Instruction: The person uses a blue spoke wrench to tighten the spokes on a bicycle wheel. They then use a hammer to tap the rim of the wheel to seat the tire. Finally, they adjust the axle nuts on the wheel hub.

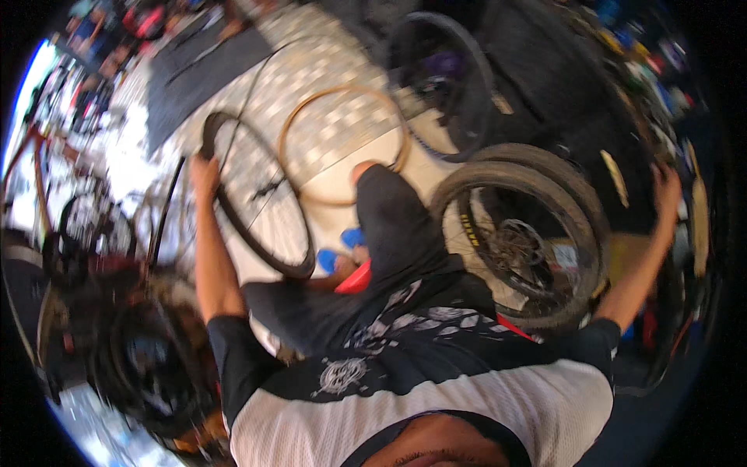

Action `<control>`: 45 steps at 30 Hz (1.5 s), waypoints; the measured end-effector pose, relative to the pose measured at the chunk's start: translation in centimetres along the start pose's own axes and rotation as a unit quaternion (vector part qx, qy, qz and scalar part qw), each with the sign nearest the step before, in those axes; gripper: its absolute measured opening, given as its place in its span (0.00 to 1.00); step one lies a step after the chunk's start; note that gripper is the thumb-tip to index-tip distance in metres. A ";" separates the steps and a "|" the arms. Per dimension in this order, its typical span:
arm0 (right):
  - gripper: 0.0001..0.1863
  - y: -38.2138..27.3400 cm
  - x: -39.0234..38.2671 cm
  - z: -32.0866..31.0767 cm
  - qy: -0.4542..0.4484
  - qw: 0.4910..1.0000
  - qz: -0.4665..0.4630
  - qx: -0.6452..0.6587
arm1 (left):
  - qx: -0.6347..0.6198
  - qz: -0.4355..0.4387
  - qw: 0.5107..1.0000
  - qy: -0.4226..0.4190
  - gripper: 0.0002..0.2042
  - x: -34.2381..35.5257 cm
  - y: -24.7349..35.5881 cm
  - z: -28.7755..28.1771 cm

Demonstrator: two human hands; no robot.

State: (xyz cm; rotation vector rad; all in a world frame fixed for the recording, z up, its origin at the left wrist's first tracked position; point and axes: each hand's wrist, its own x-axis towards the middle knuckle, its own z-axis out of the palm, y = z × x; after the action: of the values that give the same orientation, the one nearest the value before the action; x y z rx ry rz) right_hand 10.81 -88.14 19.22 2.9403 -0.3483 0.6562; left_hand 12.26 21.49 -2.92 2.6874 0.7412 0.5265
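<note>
My left hand (205, 177) is closed round the edge of a bicycle wheel (299, 233), which stands tilted beside my bent knee. Its tyre is dark and its thin spokes meet at a small black hub (269, 189). Far out to the right, my right hand (667, 189) reaches to the edge of a cluttered area. Motion smears its fingers, so whether it grips anything there does not show. Between the wheel and my other knee, a tan hoop (342, 88) lies on the tiled floor.
Two wheels with thick, dirty tyres (517, 175) lie at my right. Beyond the tan hoop is a dark tyre (469, 43). Bicycle parts crowd the left, including a dark wheel (148, 358). A dark mat (206, 74) lies at the far left. Blue sandals (327, 261) are below my knees.
</note>
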 end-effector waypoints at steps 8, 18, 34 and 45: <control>0.35 7.5 3.6 0.9 -0.095 0.988 0.102 0.068 | -0.014 -0.084 0.996 -0.017 0.28 -3.9 2.6 -3.9; 0.21 9.4 6.6 -7.2 -0.172 0.983 -0.040 0.055 | -0.064 -0.067 0.996 0.007 0.30 -3.2 1.6 0.7; 0.14 -2.9 1.6 -9.2 -0.153 0.968 0.067 0.185 | -0.019 -0.045 0.997 -0.052 0.38 -1.0 -0.9 0.3; 0.27 -11.2 -5.2 -13.7 0.033 0.731 -0.037 0.680 | -0.049 -0.108 0.991 0.056 0.45 -30.4 0.3 5.3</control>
State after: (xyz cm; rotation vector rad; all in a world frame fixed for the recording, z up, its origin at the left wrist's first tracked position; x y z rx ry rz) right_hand 3.41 -74.16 28.73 4.1516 0.5619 1.4890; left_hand -9.63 3.87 -15.55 2.4645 0.9971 0.6446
